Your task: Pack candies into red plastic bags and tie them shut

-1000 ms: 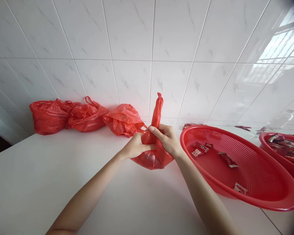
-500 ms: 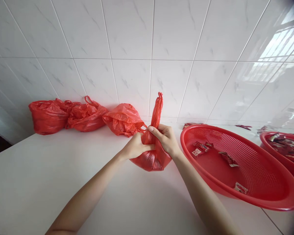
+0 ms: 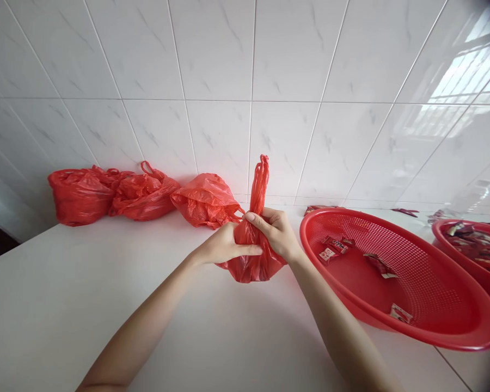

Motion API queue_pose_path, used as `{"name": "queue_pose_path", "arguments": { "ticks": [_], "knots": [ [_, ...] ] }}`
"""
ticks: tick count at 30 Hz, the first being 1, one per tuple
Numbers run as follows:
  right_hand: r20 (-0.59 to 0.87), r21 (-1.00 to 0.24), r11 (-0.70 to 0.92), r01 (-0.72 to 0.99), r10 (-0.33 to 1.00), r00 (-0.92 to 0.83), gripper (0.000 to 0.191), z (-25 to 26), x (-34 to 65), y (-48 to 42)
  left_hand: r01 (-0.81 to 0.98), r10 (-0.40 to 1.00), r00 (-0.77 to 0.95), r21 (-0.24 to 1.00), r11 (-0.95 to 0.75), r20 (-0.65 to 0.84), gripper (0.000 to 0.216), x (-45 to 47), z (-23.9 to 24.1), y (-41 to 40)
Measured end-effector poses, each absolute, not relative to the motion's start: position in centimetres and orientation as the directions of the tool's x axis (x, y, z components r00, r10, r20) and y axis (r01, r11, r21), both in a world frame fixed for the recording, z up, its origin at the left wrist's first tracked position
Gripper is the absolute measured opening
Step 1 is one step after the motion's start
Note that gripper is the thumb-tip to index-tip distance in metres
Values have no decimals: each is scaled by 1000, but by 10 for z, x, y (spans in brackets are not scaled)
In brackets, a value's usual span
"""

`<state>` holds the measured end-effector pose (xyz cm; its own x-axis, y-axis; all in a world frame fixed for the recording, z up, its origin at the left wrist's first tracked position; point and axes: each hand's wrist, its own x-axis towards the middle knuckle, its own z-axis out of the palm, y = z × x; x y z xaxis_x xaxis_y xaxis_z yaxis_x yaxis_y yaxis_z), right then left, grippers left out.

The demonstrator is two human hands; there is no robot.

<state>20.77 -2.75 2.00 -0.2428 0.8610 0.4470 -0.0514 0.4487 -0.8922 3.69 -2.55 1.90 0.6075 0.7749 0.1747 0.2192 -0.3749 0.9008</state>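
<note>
A small red plastic bag (image 3: 251,264) rests on the white counter (image 3: 106,294) in the middle of the view. Its twisted neck stands straight up above my hands. My left hand (image 3: 222,245) is closed on the bag's left side just below the neck, fingers wrapped round the plastic. My right hand (image 3: 275,231) grips the neck from the right, thumb and fingers pinched round it. The bag bulges below both hands; what it holds is hidden.
Three more filled red bags (image 3: 142,196) lie in a row along the tiled wall at the back left. A large red perforated basin (image 3: 428,326) with a few small packets stands at the right. A second red basin (image 3: 469,245) of packets sits at the far right edge.
The bag's belly has been drawn in slightly tighter under my hands and sits a little higher. Both hands keep their grip in almost the same place.
</note>
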Motion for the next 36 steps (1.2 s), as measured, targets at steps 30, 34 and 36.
{"name": "queue_pose_path", "arguments": {
  "ticks": [30,34,36],
  "knots": [
    [496,-846,519,122,850,-176,32,9,209,-13,-50,904,72,906,-419,422,34,24,23,-3],
    [529,-844,536,18,837,-140,29,13,214,-13,-117,929,47,925,-361,368,33,21,18,5],
    [541,-835,549,-16,817,-197,27,16,218,-14,-146,942,40,935,-325,333,34,19,15,11]
  ]
}}
